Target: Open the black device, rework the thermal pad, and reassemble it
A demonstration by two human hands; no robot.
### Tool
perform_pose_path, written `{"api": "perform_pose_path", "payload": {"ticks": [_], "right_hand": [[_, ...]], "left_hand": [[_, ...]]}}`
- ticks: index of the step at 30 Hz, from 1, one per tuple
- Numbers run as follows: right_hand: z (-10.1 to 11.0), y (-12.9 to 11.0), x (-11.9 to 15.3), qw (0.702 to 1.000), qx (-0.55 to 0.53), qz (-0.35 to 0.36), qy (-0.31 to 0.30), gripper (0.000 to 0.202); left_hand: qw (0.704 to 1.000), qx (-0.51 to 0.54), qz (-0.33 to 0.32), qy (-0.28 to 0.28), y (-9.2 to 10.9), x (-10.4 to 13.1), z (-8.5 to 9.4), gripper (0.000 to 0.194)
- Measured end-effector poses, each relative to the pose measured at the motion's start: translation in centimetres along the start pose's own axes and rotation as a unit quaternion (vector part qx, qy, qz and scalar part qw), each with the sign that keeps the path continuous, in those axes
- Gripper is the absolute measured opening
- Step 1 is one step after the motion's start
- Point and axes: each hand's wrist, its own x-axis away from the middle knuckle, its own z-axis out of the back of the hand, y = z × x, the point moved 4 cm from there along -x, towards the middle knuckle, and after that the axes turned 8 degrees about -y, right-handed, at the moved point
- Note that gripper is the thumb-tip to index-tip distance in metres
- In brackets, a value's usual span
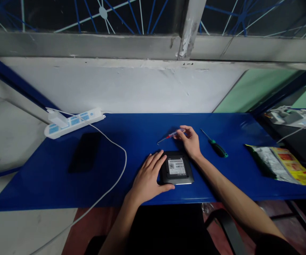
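Observation:
A flat black device with a white label bearing a square code lies near the front edge of the blue table. My left hand rests along its left side, fingers stretched out and thumb at the near edge. Just beyond the device, my right hand is closed on the clear handle of a small screwdriver with a red collar. Its thin shaft points left, low over the table. To the right of that hand lies a second screwdriver with a green and black handle.
At the back left, a white power strip holds a plug, and a white cable curves across the table. A dark phone-like slab lies at left. A yellow and silver packet lies at right. The wall stands behind.

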Motion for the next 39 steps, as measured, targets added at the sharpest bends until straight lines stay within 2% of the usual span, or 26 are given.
{"api": "perform_pose_path", "payload": {"ticks": [14,24,29,34,39], "right_hand": [[0.1,0.1,0.0,1.0,-0.01,-0.003,0.003,0.042],[1.8,-0.5,-0.1,0.993,-0.112,-0.042,0.005,0.042],[1.8,-1.4,0.2,0.986,-0.142,-0.074,-0.051,0.039],[0.2,-2.0,1.2,0.973,-0.14,-0.108,-0.152,0.033],[-0.9,-2.4,2.1,0.963,-0.137,-0.112,-0.204,0.03]], "left_hand": [[1.0,0.012,0.012,-0.003,-0.1,0.1,0.1,0.104],[1.0,0.016,0.007,0.003,0.0,0.1,0.2,0.101],[1.0,0.011,0.013,0.001,-0.2,0.1,0.0,0.103],[1.0,0.009,0.013,0.0,-0.1,0.1,0.1,0.103],[1.0,0.009,0.008,-0.004,-0.1,0.1,0.1,0.103]]}}
